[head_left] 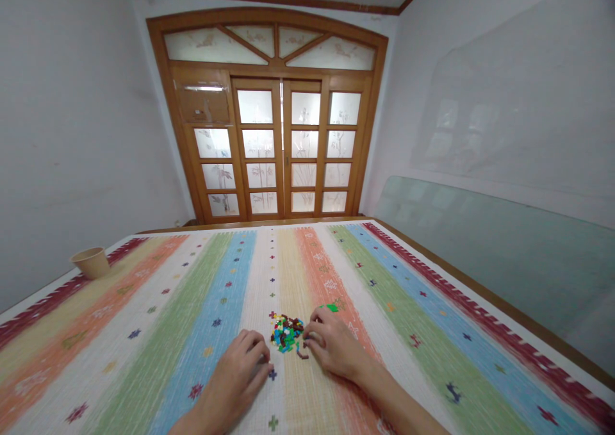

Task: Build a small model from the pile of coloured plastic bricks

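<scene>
A small heap of building bricks (287, 332) in green, blue, brown, red, white and yellow lies on the striped tablecloth between my hands. My right hand (331, 342) is at the heap's right side, thumb and fingers pinched together; whatever is in the pinch is too small to make out. Just beyond that hand is a bright green flat piece (330, 307), partly covered by it. Below the heap lies a short brown row of bricks (302, 354). To the lower left, my left hand (246, 364) rests on the cloth, fingers loosely bent, the thumb apart, nothing visible in it.
A tan paper cup (91, 262) stands near the table's left edge. The striped tablecloth (182, 320) covers the table. Past its far edge are wooden glass-paned doors (283, 147), and a pale green glass panel (480, 243) leans along the right wall.
</scene>
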A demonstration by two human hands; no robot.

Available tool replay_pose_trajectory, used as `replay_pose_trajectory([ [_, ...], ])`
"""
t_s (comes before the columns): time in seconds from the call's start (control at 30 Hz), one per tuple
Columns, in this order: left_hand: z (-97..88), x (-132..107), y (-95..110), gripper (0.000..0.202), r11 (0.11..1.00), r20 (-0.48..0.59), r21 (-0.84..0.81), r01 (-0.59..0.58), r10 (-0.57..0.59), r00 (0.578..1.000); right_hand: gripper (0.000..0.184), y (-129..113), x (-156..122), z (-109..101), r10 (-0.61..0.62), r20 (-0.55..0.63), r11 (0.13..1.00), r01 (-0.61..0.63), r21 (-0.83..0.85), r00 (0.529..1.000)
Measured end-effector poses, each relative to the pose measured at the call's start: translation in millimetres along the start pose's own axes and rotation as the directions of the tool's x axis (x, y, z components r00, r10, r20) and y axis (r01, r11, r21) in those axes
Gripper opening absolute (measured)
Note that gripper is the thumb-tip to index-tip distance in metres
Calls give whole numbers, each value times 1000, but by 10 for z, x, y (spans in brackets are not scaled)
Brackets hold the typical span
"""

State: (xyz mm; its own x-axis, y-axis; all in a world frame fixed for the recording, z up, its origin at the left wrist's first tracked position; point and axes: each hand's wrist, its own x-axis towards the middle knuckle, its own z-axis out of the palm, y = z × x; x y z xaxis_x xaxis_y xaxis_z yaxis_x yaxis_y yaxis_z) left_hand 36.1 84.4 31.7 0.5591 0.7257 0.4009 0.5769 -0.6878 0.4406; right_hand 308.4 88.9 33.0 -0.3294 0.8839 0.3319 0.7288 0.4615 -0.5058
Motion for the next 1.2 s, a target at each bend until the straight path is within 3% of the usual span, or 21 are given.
replay_pose_trajectory([
  [0.33,8,10,-7,9,999,33,24,37,-37,999,15,1,4,16,-6,14,1000,6,-26,1000],
  [0.6,-15,11,11,8,1000,42,22,22,-23,999,17,16,14,19,-17,-41,1000,17,-19,999],
  [0.8,-5,13,-8,9,999,40,37,12,-13,999,15,121,46,-58,51,-139,997,-59,-52,989],
  [1.03,8,-4,-20,10,999,20,39,-17,16,1000,14,321,95,-279,174,-312,982,-187,-12,934],
  [1.2,10,8,-26,11,998,-11,41,-39,40,999,15,400,106,-353,220,-353,973,-233,7,909],
])
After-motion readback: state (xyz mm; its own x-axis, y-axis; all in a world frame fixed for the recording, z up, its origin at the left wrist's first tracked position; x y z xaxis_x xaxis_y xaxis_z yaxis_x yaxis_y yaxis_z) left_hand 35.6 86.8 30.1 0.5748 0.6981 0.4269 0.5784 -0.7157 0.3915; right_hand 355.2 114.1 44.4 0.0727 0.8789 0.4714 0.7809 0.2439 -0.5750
